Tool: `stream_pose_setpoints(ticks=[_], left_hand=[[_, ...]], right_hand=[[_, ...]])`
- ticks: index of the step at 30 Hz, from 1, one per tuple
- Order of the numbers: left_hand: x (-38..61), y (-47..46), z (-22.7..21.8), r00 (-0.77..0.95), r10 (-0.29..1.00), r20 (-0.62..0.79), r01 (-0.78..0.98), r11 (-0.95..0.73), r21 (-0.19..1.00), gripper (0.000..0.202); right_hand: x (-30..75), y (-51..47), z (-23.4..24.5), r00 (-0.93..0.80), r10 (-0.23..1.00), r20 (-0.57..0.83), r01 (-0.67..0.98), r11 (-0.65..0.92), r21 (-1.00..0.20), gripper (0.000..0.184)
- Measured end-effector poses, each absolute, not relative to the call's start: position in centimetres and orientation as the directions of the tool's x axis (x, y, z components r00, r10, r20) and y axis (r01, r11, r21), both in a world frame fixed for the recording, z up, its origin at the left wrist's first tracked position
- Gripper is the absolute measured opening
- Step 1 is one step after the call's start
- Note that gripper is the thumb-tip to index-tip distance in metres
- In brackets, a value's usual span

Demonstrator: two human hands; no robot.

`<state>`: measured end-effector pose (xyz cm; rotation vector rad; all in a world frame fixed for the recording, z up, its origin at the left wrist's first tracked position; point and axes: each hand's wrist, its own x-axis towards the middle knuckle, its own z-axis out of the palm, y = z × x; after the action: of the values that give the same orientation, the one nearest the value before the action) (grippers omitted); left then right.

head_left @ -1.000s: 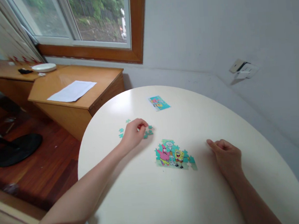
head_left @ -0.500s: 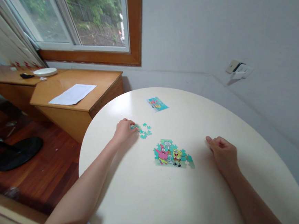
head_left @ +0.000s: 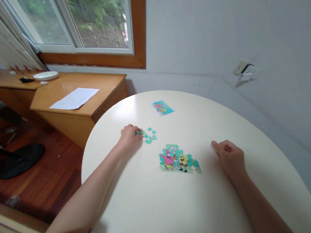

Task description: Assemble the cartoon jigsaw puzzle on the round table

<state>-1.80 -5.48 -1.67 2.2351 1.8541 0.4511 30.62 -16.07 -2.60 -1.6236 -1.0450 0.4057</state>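
Note:
My left hand (head_left: 131,137) rests at the left side of a small heap of loose teal jigsaw pieces (head_left: 150,137). Its thumb and index finger are pinched around pieces at the heap's edge, and the fingertips hide part of them. Closer to me lies a partly joined cartoon jigsaw puzzle (head_left: 172,162), with a pink starfish, a tall pale figure and a yellow sponge on it. Its upper right outline is stepped and ragged. To the right of the puzzle, my right hand (head_left: 230,159) lies on the table, fingers curled in, thumb pointing left, with nothing visible in it.
A small picture card (head_left: 162,108) of the same cartoon lies toward the far side of the round white table (head_left: 205,202). Beyond, at left, a wooden cabinet (head_left: 107,85) carries a paper sheet (head_left: 74,98) and a white plate (head_left: 46,75). A wall socket (head_left: 247,71) is at right.
The view has shifted very slightly. My left hand stays at the loose pieces, its fingers a little more closed around them. My right hand has barely moved, and the puzzle looks the same.

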Motion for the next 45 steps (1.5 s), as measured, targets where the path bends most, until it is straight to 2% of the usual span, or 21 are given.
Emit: stream_pose_setpoints(ticks=[9,19,29,39,45], left_hand=[[-1.68,-5.7,-1.22,0.192,0.979,0.068,0.921,-0.203,0.333,0.027],[-1.5,-5.68,-1.24,0.197,0.973,0.12,0.908,-0.227,0.351,0.022],[-1.22,-6.19,-1.49,0.215,0.966,0.144,0.829,-0.259,0.496,0.018],[-1.19,-6.25,-1.84,0.244,0.952,0.183,0.777,-0.305,0.551,0.019],[-1.3,-5.91,-2.06,0.206,0.956,0.21,0.736,-0.292,0.61,0.02]], right_hand=[[30.55,-15.92,-2.73,0.568,0.791,0.228,0.367,0.004,-0.93,0.044],[30.28,-16.06,-2.29,0.545,0.803,0.242,0.392,0.011,-0.92,0.043],[30.2,-16.09,-2.19,0.533,0.815,0.226,0.389,0.001,-0.921,0.044],[30.28,-16.06,-2.24,0.529,0.816,0.232,0.397,0.003,-0.918,0.043],[30.4,-15.99,-2.48,0.528,0.82,0.221,0.388,-0.001,-0.922,0.043]])
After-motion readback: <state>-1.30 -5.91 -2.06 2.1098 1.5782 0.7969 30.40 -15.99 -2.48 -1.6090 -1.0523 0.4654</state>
